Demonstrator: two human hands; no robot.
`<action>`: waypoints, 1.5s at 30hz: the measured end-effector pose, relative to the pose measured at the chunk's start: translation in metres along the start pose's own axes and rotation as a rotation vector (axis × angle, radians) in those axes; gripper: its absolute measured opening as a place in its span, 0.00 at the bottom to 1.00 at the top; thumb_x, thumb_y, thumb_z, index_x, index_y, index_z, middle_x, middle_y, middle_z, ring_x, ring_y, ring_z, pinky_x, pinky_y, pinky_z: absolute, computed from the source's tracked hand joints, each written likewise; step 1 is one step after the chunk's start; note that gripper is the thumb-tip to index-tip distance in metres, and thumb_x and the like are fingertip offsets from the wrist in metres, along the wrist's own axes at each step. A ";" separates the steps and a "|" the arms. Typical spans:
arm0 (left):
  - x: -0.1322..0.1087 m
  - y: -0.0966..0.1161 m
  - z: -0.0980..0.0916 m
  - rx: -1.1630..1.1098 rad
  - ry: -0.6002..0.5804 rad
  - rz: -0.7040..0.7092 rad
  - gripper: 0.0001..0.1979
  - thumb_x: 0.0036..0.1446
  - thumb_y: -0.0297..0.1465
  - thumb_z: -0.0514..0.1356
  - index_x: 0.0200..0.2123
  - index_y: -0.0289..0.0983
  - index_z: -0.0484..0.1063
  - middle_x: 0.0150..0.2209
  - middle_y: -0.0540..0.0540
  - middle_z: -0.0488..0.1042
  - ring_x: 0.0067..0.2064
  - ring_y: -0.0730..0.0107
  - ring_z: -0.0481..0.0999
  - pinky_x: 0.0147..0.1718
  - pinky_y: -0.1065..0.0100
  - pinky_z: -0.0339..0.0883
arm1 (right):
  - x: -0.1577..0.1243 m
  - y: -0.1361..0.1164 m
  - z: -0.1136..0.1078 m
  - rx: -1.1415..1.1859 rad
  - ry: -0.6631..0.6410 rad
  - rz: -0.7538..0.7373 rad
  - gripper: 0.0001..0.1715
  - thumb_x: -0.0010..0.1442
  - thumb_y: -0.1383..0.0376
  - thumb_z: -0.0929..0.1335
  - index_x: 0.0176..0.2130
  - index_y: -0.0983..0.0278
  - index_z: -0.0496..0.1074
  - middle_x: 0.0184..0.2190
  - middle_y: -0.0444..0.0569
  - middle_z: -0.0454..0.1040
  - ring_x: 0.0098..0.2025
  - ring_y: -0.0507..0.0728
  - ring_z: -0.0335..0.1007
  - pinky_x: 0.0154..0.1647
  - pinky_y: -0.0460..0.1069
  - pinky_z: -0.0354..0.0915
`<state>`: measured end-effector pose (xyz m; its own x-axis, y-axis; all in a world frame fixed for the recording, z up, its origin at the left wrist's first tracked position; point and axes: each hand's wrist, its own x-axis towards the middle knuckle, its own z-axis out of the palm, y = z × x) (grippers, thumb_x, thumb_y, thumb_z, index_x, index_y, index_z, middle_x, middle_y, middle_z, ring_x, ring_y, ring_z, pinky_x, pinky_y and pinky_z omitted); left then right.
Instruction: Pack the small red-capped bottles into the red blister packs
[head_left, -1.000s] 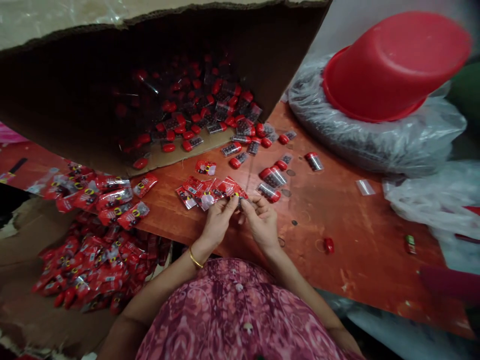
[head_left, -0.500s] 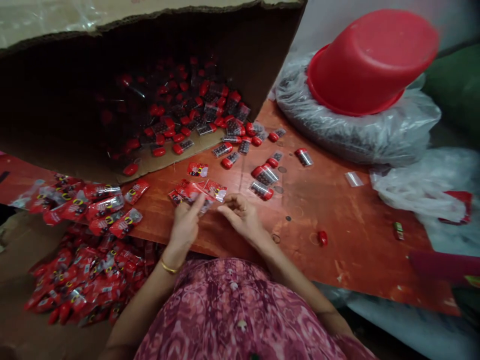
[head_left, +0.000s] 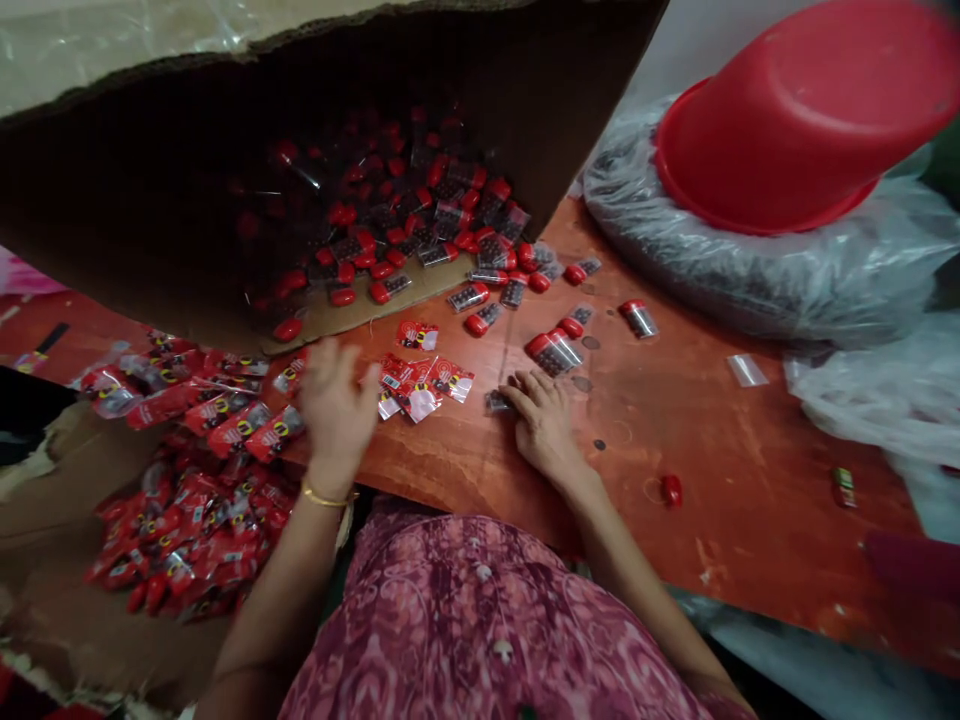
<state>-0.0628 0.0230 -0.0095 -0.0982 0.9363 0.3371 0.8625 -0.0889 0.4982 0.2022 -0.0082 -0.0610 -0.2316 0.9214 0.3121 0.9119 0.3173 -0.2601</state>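
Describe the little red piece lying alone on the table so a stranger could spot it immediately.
On the orange-red tabletop, look right of the person's right hand. The small red piece lies there alone, unlike the clear red-capped tubes clustered higher up.

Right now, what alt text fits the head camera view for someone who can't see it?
Two bare hands at a red-orange table: the right hand rests beside a clear packet, and the left hand, with a gold bangle, is raised and blurred beside red printed packets. Red-capped tubes spill from a tipped cardboard box.
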 end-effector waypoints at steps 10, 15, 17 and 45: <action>-0.012 0.046 0.066 0.074 -0.313 0.179 0.14 0.60 0.33 0.52 0.43 0.43 0.77 0.54 0.41 0.72 0.62 0.49 0.60 0.58 0.42 0.50 | -0.007 -0.003 -0.010 0.198 0.174 0.075 0.15 0.56 0.70 0.62 0.43 0.64 0.72 0.47 0.57 0.73 0.53 0.62 0.65 0.53 0.60 0.61; -0.017 0.041 0.059 -0.021 -0.274 0.176 0.14 0.59 0.33 0.53 0.41 0.41 0.78 0.52 0.40 0.73 0.60 0.47 0.64 0.57 0.41 0.50 | 0.008 -0.027 -0.019 0.321 0.191 0.106 0.12 0.61 0.64 0.61 0.37 0.62 0.73 0.36 0.53 0.78 0.40 0.59 0.72 0.45 0.56 0.65; -0.016 0.042 0.054 -0.065 -0.245 0.150 0.15 0.59 0.33 0.53 0.41 0.41 0.78 0.51 0.41 0.74 0.59 0.47 0.64 0.58 0.40 0.50 | 0.017 -0.039 -0.019 0.398 0.172 0.136 0.13 0.62 0.62 0.61 0.37 0.63 0.73 0.34 0.53 0.78 0.36 0.58 0.71 0.42 0.55 0.65; -0.004 0.064 0.045 -1.149 -0.192 -0.523 0.19 0.40 0.42 0.68 0.15 0.35 0.67 0.16 0.55 0.63 0.20 0.79 0.59 0.21 0.74 0.53 | 0.044 -0.066 -0.010 0.743 0.140 0.364 0.23 0.65 0.52 0.55 0.28 0.61 0.67 0.23 0.45 0.68 0.27 0.53 0.64 0.29 0.48 0.60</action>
<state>0.0146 0.0284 -0.0150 -0.1392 0.9737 -0.1802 -0.1907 0.1522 0.9698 0.1352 0.0091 -0.0214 0.1228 0.9740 0.1904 0.4498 0.1164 -0.8855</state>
